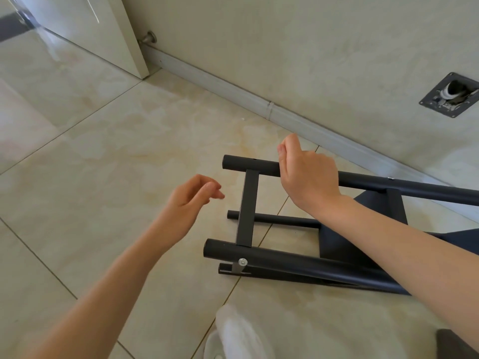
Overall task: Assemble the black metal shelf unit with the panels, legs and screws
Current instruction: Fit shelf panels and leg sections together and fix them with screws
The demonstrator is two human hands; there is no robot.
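Note:
The black metal shelf unit (298,265) lies on its side on the tiled floor, leg ends pointing left. A flat crossbar (247,211) joins the raised far leg tube (248,164) to the near tube, where a silver screw (242,261) sits. A dark panel (337,244) shows between the legs. My right hand (308,172) is over the far leg tube with curled fingers; whether it grips the tube is hidden. My left hand (191,200) hovers left of the leg ends, fingers loosely curled, holding nothing.
A wall with a skirting board (269,110) runs close behind the unit. An open black wall box (451,94) is at the right. A white door (103,35) and a door stop (149,37) are at top left. A white-clad foot (233,332) is at the bottom.

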